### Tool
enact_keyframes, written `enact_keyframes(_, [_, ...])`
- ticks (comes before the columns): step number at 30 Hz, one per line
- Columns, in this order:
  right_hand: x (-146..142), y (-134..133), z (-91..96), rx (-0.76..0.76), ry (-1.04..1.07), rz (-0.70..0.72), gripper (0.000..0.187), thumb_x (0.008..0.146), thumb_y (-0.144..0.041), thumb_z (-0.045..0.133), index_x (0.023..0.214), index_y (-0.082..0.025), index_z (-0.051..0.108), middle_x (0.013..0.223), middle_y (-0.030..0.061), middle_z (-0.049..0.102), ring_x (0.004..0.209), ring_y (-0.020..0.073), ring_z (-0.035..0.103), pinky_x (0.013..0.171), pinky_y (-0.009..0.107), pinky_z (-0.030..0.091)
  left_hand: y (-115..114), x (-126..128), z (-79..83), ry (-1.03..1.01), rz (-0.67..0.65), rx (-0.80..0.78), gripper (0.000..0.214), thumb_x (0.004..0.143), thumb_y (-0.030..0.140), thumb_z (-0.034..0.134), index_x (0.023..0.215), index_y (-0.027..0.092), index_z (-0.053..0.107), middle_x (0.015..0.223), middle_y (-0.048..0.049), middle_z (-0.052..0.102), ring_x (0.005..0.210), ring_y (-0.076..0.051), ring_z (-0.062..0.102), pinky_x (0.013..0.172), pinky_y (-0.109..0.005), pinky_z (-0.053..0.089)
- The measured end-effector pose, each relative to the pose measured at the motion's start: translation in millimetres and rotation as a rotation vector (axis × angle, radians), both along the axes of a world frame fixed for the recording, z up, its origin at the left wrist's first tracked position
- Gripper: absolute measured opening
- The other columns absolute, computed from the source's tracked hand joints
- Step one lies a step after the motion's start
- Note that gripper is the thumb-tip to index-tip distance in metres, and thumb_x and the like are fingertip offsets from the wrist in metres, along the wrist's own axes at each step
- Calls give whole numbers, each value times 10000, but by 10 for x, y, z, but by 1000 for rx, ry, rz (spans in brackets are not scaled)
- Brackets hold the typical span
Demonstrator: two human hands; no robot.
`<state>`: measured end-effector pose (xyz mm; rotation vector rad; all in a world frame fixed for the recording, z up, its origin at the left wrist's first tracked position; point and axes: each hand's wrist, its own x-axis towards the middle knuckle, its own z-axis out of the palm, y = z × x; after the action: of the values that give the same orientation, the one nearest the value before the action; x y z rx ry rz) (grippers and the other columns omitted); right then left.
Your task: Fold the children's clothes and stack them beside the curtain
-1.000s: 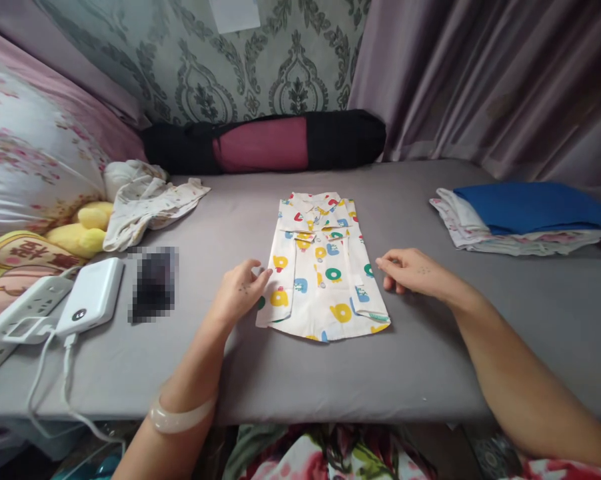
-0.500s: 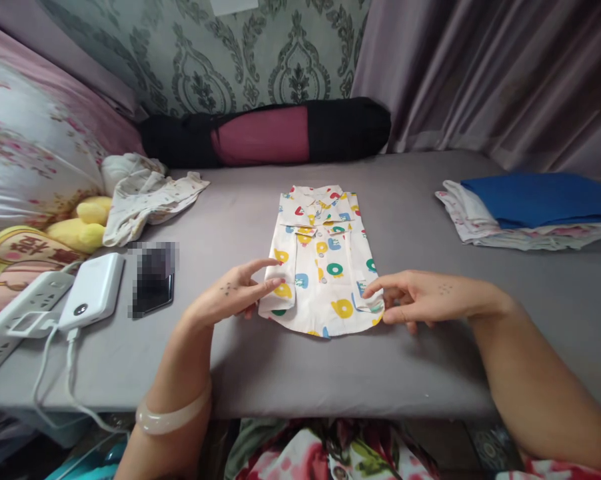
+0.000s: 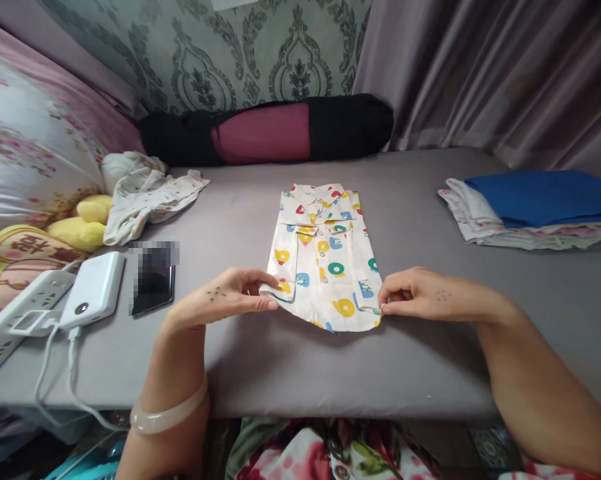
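Observation:
A small white shirt [image 3: 325, 267] with colourful letter prints lies front up on the grey sheet, its collar toward the wall. Both sleeves are folded down over its front, cuffs near the hem. My left hand [image 3: 240, 291] pinches the lower left corner of the hem between thumb and fingers. At the lower right corner, my right hand [image 3: 405, 293] grips the hem edge in the same way. The hem between the hands curves toward me, lying low over the sheet.
A folded clothes stack [image 3: 540, 207] with blue cloth on top lies right. To the left are a phone [image 3: 155, 283], a white power bank [image 3: 93, 290], a power strip [image 3: 20, 313] and a crumpled garment [image 3: 150, 200]. A black and maroon bag [image 3: 265, 133] lies along the wall.
Both hands have closed on the hem's two lower corners; before, the fingers rested looser on the cuffs and edge. The left corner of the hem is now slightly lifted.

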<state>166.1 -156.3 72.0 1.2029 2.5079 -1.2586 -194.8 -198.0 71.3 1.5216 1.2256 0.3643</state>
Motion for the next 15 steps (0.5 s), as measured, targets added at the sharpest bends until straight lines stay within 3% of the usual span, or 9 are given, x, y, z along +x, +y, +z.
enact_keyframes(3, [31, 27, 22, -52, 87, -50, 376, 817, -528, 569, 866, -199, 745, 785, 27, 675, 697, 152, 548, 607, 244, 374, -14, -52, -17, -8, -17, 40, 560, 722, 413, 745, 1218, 189, 612, 803, -10, 629, 654, -111, 497, 560, -210, 404])
enact_keyframes(7, [56, 68, 36, -62, 144, -163, 448, 807, -595, 582, 889, -181, 731, 776, 31, 669, 700, 152, 549, 624, 246, 391, -3, -44, -50, -42, 10, 54, 494, 765, 413, 696, 1186, 168, 612, 831, -27, 635, 662, -108, 493, 565, -209, 396])
enact_keyframes(11, [64, 126, -23, -16, 167, -249, 484, 798, -648, 575, 824, -180, 696, 721, 16, 640, 671, 139, 528, 620, 244, 388, 48, 36, -76, -68, 142, 83, 365, 797, 448, 636, 993, 144, 687, 770, -26, 633, 639, -108, 497, 565, -217, 380])
enact_keyframes(15, [57, 175, -80, 21, 203, -346, 526, 763, -698, 584, 811, -183, 680, 754, 22, 649, 692, 144, 540, 636, 246, 395, 107, 108, -134, -119, 282, 101, 387, 770, 488, 652, 950, 151, 710, 855, -50, 688, 749, -149, 578, 672, -247, 434])
